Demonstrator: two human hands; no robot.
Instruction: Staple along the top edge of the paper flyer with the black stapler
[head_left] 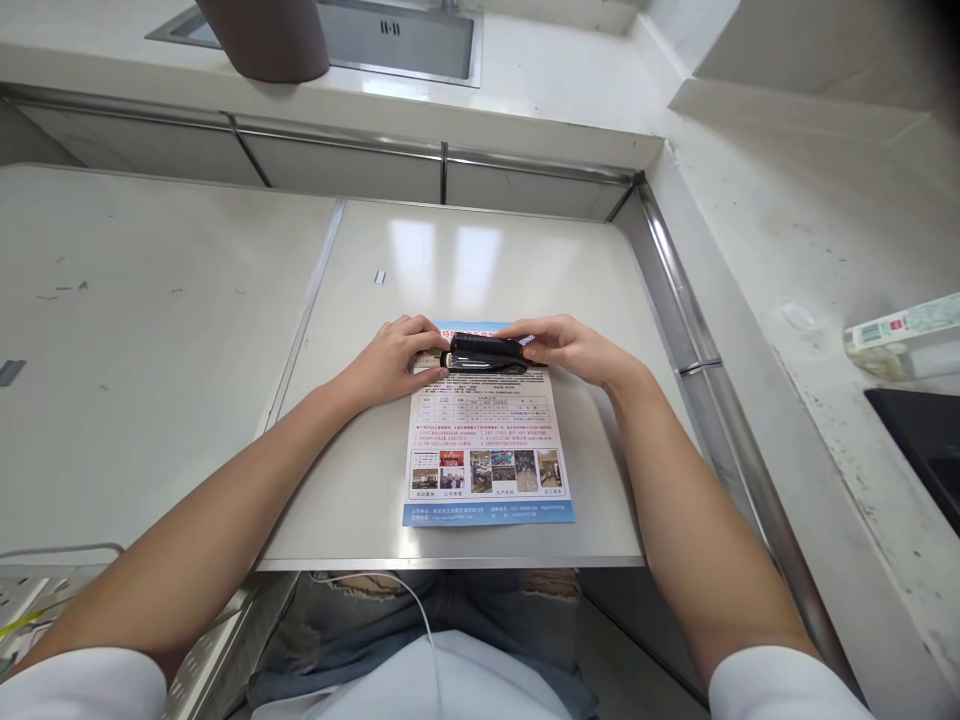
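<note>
A printed flyer (491, 412) with blue bands, tables and small photos lies on the table in front of me. Across its upper part rests a small group of black pen-like sticks (487, 347), side by side and roughly level. My left hand (399, 358) has its thumb and fingers closed around their left ends, where a light-coloured end shows. At the right ends, my right hand (568, 346) pinches them between thumb and fingers. Their exact kind and number I cannot make out, as the fingers cover the tips.
A folding table (360, 500) meets a second panel on the left. Behind stands a counter with a sink (405, 45) and a brown bin (274, 40). On the right ledge lie a clear package (907, 335) and a black flat object (926, 440). A white cable (412, 595) hangs over my lap.
</note>
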